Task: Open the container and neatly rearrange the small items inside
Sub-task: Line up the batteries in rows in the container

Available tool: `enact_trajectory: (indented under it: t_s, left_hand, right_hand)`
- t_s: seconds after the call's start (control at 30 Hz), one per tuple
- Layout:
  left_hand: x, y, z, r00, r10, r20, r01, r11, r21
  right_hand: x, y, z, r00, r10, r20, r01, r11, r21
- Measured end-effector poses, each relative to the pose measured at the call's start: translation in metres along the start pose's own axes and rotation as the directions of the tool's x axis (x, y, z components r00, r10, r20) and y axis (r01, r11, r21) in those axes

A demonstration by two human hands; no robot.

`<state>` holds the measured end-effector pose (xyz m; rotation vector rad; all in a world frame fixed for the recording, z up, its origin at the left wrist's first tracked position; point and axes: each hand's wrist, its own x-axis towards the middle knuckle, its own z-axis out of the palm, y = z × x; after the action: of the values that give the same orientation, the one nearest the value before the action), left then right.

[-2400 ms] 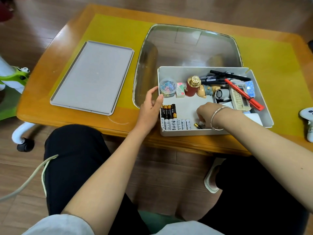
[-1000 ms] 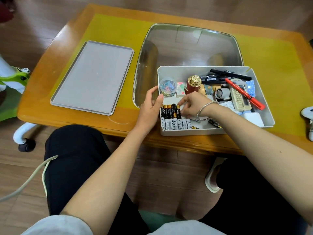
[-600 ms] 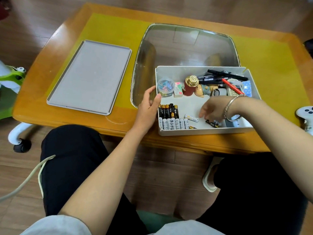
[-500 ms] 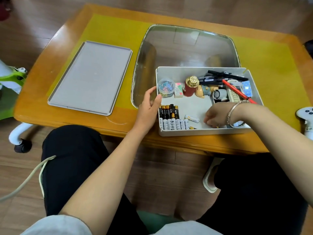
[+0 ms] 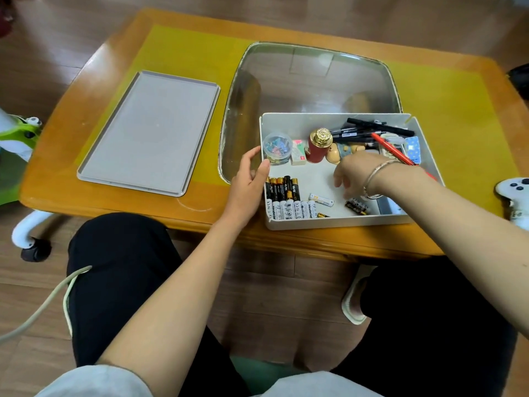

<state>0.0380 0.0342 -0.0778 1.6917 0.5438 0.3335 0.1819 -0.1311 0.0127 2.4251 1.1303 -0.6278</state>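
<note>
Fingers (image 5: 342,179) of right hand (image 5: 359,174) loosely curled, pointing down over bare middle of box floor, holding nothing visible; bracelet (image 5: 375,174) on that wrist. Left hand (image 5: 247,183) against outer left wall of container, thumb at rim, fingers relaxed and fairly straight along wall.

Largest downward:

Wooden table (image 5: 94,90) with yellow mat (image 5: 186,50) and glass inset (image 5: 309,81) in centre.

Grey lid (image 5: 148,133) flat on left part of table, well apart from box.

Open white container (image 5: 337,220) at near edge of table, partly over glass inset.

White game controller (image 5: 515,196) at far right edge of table.

Inside box, far side: black pens (image 5: 378,127) along back wall, red pen (image 5: 392,150) crossing diagonally, blue dotted item (image 5: 413,146) at right wall, red bottle with gold cap (image 5: 319,144) upright, small figurine (image 5: 335,157) just beside it, partly hidden by right hand.

Clear round tub of coloured clips (image 5: 277,149) in far-left corner, eraser (image 5: 298,152) between tub and bottle.

Near-left corner: black-and-gold batteries (image 5: 282,187) in a row, white batteries (image 5: 292,209) in a row just in front, touching near wall.

Loose white battery (image 5: 321,199) lying tilted on floor, to right of rows.

Dark batteries (image 5: 356,206) below right hand, count unclear
</note>
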Motion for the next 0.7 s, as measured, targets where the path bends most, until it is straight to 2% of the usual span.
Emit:
enact_trajectory:
  t_s: [0.17, 0.33, 0.43, 0.5, 0.7]
  left_hand:
    - [0.000, -0.002, 0.000, 1.000, 0.017, 0.003, -0.017, 1.000, -0.001]
    - [0.000, -0.002, -0.001, 1.000, 0.021, -0.003, -0.021, 1.000, 0.011]
    - [0.000, -0.002, -0.001, 1.000, 0.016, -0.005, -0.016, 1.000, 0.012]
    - [0.000, -0.002, 0.000, 1.000, 0.015, -0.008, -0.015, 1.000, 0.009]
    - [-0.001, -0.001, -0.002, 1.000, 0.018, 0.003, -0.018, 1.000, -0.005]
  right_hand:
    - [0.017, -0.012, 0.004, 0.985, 0.021, 0.172, 0.034, 0.948, -0.315]
    - [0.025, -0.015, 0.015, 0.984, 0.028, 0.176, 0.047, 0.912, -0.408]
    - [0.029, -0.009, 0.019, 0.988, -0.008, 0.155, 0.063, 0.933, -0.355]
    - [0.033, -0.006, 0.018, 0.990, -0.020, 0.136, 0.054, 0.966, -0.253]
    - [0.050, -0.006, 0.018, 0.983, -0.036, -0.179, 0.056, 0.993, 0.107]
